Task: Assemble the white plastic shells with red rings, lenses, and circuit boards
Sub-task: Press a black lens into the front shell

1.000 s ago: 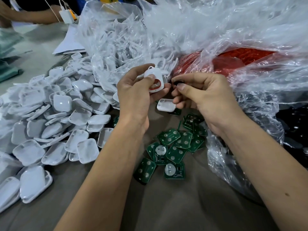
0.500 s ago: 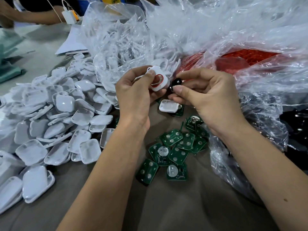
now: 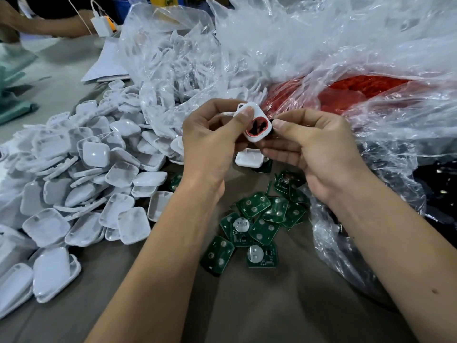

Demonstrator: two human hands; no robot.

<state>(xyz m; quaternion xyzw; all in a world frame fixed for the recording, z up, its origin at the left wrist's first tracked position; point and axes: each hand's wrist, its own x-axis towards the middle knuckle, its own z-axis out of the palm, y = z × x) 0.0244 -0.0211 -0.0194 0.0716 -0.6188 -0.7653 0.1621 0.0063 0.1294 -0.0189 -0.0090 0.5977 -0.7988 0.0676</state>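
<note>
Nearest, a loose scatter of green circuit boards (image 3: 257, 219) is lying flat on the brown table (image 3: 247, 313), between the two forearms; none is being picked up yet.

To the near left, a heap of white shell halves (image 3: 81, 184) is spreading across the table, some lying hollow side up and some dome side up. One further white shell (image 3: 249, 157) is lying by itself on the table just below the hands, overlapping a board.

At the middle, the left hand (image 3: 210, 142) is holding the white plastic shell (image 3: 254, 122) raised above the table, thumb curled on its upper face and fingers wrapped behind. A red ring (image 3: 257, 126) is already sitting in its round opening. The shell is standing tilted, its long axis running from upper left to lower right, its small loop end pointing up and far, the ringed face turning toward the camera.

Touching the shell's right edge, the right hand (image 3: 316, 149) is pinching a small dark lens (image 3: 272, 121) between thumb and forefinger; most of it is hidden.

Judging by this, the ring stage is done on this piece; seating the lens and fitting a board are remaining.

Farther off, clear plastic bags (image 3: 309, 45) are piling up, one on the left holding more white parts, one on the right showing a red mass (image 3: 358, 90) of rings.

At the far left, another person's arm (image 3: 37, 23) and a white charger (image 3: 101, 24) are resting on the table.
</note>
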